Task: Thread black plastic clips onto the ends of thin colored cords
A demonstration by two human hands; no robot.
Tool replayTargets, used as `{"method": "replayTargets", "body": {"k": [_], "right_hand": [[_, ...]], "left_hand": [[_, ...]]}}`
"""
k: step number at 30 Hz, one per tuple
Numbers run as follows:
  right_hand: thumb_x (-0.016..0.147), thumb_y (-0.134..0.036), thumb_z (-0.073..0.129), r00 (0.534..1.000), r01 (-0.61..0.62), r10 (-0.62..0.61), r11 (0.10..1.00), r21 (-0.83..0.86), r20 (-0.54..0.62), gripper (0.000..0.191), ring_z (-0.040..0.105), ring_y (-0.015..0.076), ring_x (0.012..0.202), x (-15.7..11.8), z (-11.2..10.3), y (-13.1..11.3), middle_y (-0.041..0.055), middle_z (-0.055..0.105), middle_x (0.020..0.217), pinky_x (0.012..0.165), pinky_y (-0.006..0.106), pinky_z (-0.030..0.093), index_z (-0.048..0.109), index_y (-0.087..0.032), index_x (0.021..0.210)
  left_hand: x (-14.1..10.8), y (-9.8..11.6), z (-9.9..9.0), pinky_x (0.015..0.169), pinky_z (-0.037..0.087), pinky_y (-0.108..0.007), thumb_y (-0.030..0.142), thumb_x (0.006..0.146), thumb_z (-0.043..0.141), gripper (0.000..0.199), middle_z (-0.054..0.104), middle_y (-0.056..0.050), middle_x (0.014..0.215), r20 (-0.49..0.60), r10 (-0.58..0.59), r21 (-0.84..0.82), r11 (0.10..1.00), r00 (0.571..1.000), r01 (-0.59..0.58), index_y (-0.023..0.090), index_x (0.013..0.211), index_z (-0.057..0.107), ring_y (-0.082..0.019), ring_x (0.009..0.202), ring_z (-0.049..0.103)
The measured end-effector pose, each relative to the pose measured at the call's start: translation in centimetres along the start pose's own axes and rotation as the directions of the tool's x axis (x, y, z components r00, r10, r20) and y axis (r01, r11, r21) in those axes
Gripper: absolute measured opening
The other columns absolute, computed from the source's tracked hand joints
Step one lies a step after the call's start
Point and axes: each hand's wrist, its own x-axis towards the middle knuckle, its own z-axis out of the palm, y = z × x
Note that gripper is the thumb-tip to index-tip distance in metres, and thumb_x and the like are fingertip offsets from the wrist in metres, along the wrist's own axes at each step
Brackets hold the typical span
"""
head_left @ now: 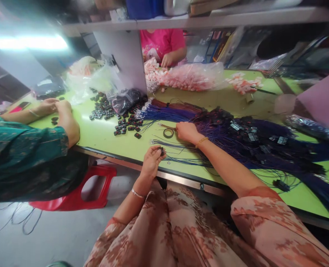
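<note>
At the front edge of the green table, my left hand pinches a small black plastic connector between thumb and fingers. My right hand is farther forward, its fingers closed on thin brown wires whose ends poke out to the left. Just left of that fist lies a dark roll of tape. Several loose blue wires with metal tips spread between my two hands. Behind the right hand runs a thick bundle of blue wires, its bare terminals pointing left.
Loose black connectors lie in a heap to the left. Wired connectors with white labels pile up at right. A co-worker's hands work at far left, by a red stool. Opposite, a person in pink sits behind bagged pink pieces.
</note>
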Motion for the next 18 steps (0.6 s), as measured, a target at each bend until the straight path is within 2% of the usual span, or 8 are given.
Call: {"method": "replayTargets", "body": {"k": [3, 7, 13, 18], "right_hand": [[0.087, -0.021, 0.049, 0.999, 0.025, -0.025, 1.0, -0.011, -0.032, 0.031, 0.064, 0.0295, 0.094, -0.11, 0.41, 0.07, 0.0237, 0.066, 0.108, 0.079, 0.035, 0.046, 0.062, -0.008, 0.111], [0.091, -0.024, 0.043, 0.996, 0.07, -0.07, 0.998, -0.006, -0.054, 0.03, 0.063, 0.0292, 0.094, -0.11, 0.31, 0.38, 0.0224, 0.064, 0.109, 0.078, 0.036, 0.046, 0.062, -0.011, 0.11], [0.086, -0.018, 0.049, 0.999, 0.028, -0.028, 1.0, -0.007, -0.028, 0.028, 0.063, 0.0309, 0.095, 0.34, 0.43, 0.3, 0.0235, 0.064, 0.107, 0.079, 0.036, 0.046, 0.058, -0.008, 0.111], [0.091, -0.022, 0.045, 0.998, -0.004, 0.008, 0.998, 0.066, -0.067, 0.025, 0.065, 0.0279, 0.086, 0.37, 0.35, 0.51, 0.0184, 0.068, 0.099, 0.074, 0.033, 0.043, 0.057, -0.011, 0.109]], "left_hand": [[-0.04, -0.04, -0.13, 0.077, 0.053, -0.028, 0.026, 0.066, 0.08, 0.036, 0.067, -0.003, 0.081, 0.014, 0.002, 0.012, 1.0, 1.0, -0.002, 0.016, 0.093, 0.059, -0.012, 0.076, 0.065], [-0.18, -0.1, -0.19, 0.076, 0.052, -0.029, 0.027, 0.067, 0.081, 0.036, 0.067, -0.003, 0.082, 0.031, 0.003, 0.019, 1.0, 1.0, -0.003, 0.016, 0.094, 0.059, -0.012, 0.076, 0.064], [-0.37, -0.21, -0.24, 0.076, 0.052, -0.028, 0.027, 0.066, 0.081, 0.039, 0.067, -0.003, 0.082, 0.032, 0.012, 0.009, 1.0, 0.999, -0.012, 0.015, 0.095, 0.058, -0.012, 0.077, 0.064], [-0.39, -0.14, -0.15, 0.075, 0.052, -0.028, 0.027, 0.066, 0.081, 0.038, 0.067, -0.002, 0.082, 0.032, 0.01, 0.012, 1.0, 0.999, -0.01, 0.015, 0.094, 0.058, -0.012, 0.076, 0.064]]}}
